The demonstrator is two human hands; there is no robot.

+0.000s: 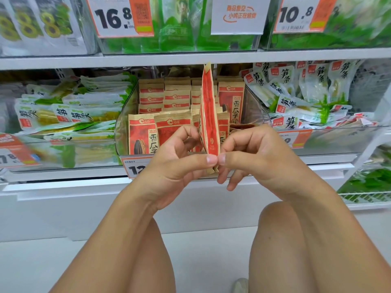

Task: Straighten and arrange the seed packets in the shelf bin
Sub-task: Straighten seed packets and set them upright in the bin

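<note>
Your left hand (175,163) and right hand (251,157) pinch the upright seed packets (209,121) at frame centre; they look light and floppy, so keep gripping their bottom edge.

I read "16.8" on the left price tag (119,16), "10.8" on the right price tag (300,14), and "香瓜子" on a seed packet (142,136).

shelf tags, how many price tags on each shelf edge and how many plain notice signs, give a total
upper-shelf price tags: 2
lower-shelf price tags: 3
white notice sign, no price on it: 1
total: 6
</note>
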